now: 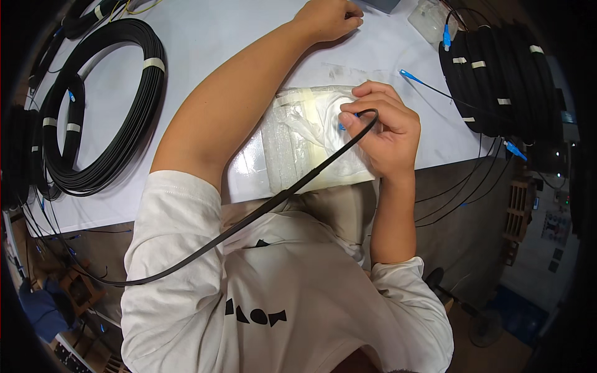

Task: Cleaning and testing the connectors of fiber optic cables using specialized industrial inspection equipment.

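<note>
Right hand (387, 129) is curled, fingers pinched around a flat black cable (292, 189) near its end. The cable loops over the fingertips, with a blue connector (342, 126) just showing under the thumb side. From the hand the cable runs down-left across the person's chest, over the white T-shirt (280, 298), then drops off past the left sleeve toward the floor.

Under the right hand: a clear plastic bag (305, 143) with bubble wrap inside, lying on the white table (230, 37) at its near edge. The hand rests on the bag's right part.

Left hand (329, 18) is stretched far across the table, closed into a loose fist, knuckles down on the tabletop. Can't tell if it holds anything.

Left side of table: large black cable coil (124, 105) bound with white tape bands, with smaller coils beside it. Right side: stack of black coils (497, 81), also taped, with blue-tipped leads sticking out; one loose blue connector lead (411, 77) lies on the table just beyond the right hand. A small clear bag (432, 18) sits at the far edge.
</note>
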Tool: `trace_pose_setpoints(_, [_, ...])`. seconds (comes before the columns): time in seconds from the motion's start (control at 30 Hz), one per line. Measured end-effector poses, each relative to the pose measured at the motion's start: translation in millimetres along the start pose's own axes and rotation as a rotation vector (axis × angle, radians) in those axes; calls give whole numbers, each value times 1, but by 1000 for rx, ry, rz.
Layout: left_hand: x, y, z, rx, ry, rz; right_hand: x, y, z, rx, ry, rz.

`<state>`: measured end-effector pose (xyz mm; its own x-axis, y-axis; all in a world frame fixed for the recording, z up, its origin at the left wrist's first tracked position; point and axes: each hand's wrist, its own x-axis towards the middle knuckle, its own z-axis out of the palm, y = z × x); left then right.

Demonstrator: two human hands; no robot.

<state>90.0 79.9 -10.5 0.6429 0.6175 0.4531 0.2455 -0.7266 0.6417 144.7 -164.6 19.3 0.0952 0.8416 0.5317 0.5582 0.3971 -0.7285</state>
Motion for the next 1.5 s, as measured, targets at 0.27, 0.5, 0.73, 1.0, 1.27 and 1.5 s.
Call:
trace_pose_setpoints(0.27, [-1, 1, -2, 15, 0, 16, 3, -1, -12, 19, -174, -139])
trace_pose_setpoints(0.5, [-1, 5, -5, 19, -26, -29, 1, -3, -7, -52, -122, -96])
trace_pose_setpoints(0.73, [2, -4, 2, 8, 7, 14, 0, -1, -1, -11, -21, -44])
trace_pose_setpoints(1.0, [-1, -4, 1, 5, 19, 30, 2, -3, -8, -19, -146, -87])
trace_pose_setpoints(1.27, [2, -4, 1, 15, -23, 10, 0, -6, -3, -41, -33, 24])
trace_pose_setpoints(1.5, [1, -4, 1, -2, -1, 37, -1, -5, 0, -14, 32, 64])
